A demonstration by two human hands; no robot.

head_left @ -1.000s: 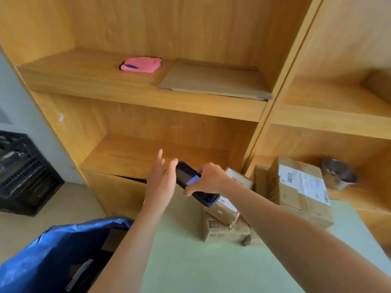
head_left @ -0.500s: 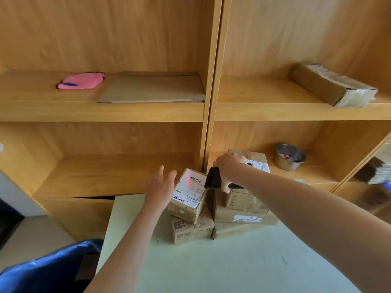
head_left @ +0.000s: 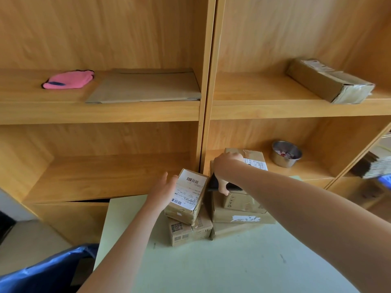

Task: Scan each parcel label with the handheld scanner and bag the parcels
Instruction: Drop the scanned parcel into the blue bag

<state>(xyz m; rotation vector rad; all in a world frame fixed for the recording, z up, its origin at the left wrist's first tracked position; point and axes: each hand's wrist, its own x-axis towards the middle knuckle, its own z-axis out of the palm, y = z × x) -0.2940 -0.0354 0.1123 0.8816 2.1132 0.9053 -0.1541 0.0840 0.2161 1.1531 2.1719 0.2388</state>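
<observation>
Head view | left hand laid open against side of tilted labelled parcel, which is propped on a smaller box | right hand clenched around black scanner over stacked parcels on pale green table | blue bag noted lower left | metal bowl, pink cloth on shelves behind.

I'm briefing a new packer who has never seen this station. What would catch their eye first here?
First, the two hands meeting over the cluster of cardboard parcels at the table's far edge: the left hand against the tilted labelled parcel, the right hand gripping the black handheld scanner beside it. Next, the pink cloth item on the upper left shelf. Then the metal bowl on the lower right shelf.
</observation>
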